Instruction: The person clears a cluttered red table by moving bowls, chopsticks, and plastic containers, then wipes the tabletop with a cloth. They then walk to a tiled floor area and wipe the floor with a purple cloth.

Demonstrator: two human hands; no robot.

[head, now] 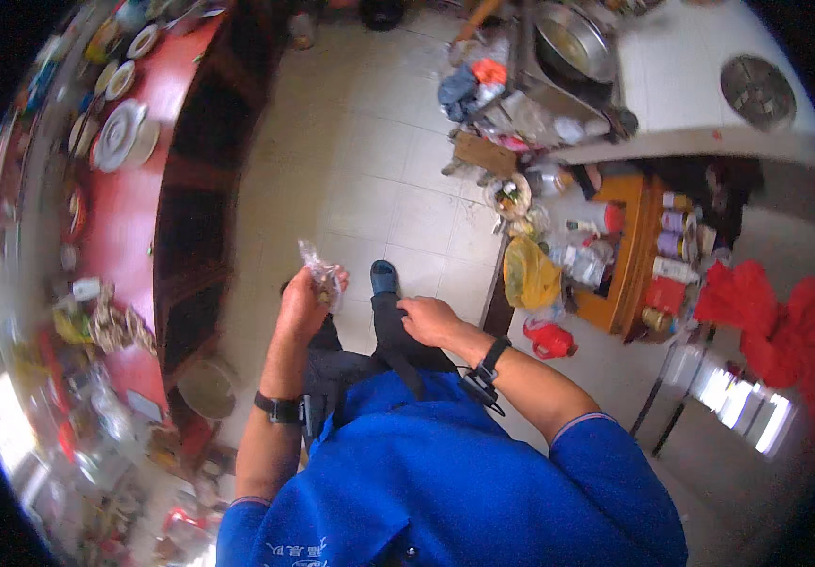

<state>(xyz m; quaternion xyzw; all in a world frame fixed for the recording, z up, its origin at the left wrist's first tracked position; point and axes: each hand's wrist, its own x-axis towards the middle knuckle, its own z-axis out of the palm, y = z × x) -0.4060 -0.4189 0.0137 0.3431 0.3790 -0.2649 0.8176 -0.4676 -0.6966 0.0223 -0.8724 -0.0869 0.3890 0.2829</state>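
My left hand point(301, 303) grips a small crumpled clear plastic bag point(322, 275) with something small and yellowish inside; blur hides what it is. The bag hangs above the tiled floor, ahead of my body. My right hand point(430, 320) is held over my right leg, its fingers curled in, and no object shows in it. A dark slide sandal point(383, 276) is on my foot just beyond that hand.
Left stands a red-topped counter point(120, 227) with plates point(120, 135) and open shelves below. At right, a wooden cabinet point(616, 262) is crowded with bags and bottles. A yellow plastic bag point(531, 273) lies near its edge. Farther off sits a metal basin point(574, 42).
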